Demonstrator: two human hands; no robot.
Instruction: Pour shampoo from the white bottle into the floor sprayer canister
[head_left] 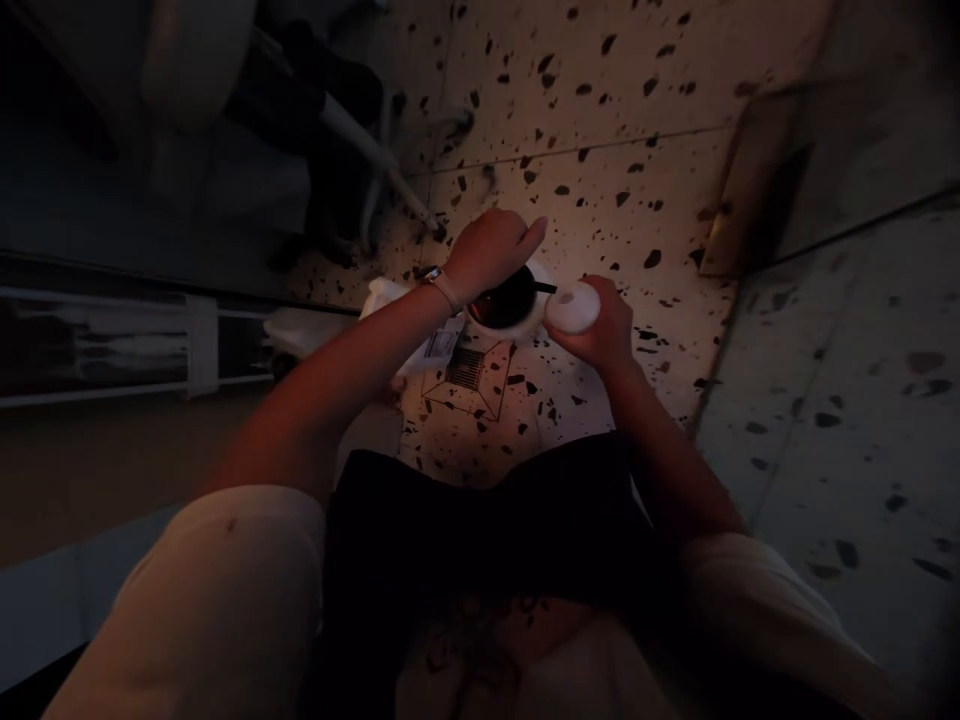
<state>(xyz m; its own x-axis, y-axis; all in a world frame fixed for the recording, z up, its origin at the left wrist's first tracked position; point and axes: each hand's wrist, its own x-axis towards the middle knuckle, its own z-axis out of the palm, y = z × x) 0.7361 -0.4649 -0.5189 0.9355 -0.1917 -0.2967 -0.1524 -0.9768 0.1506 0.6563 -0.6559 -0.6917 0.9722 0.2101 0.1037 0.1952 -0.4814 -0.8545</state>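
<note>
My right hand is wrapped around a white, rounded bottle-like object, seen end-on with a small greyish spot on its face. To the left of it sits a round white container with a dark inside. A short black bar sticks out from the dark part toward the white object. My left hand, with a watch on its wrist, hangs over the container's near-left side. Its thumb points out to the right, while the other fingers are hidden below the hand.
Under the hands lies a speckled floor with a square drain grate. A white packet with a printed label is beside my left forearm. Chair legs stand at upper left, a wooden-edged panel at right. The light is dim.
</note>
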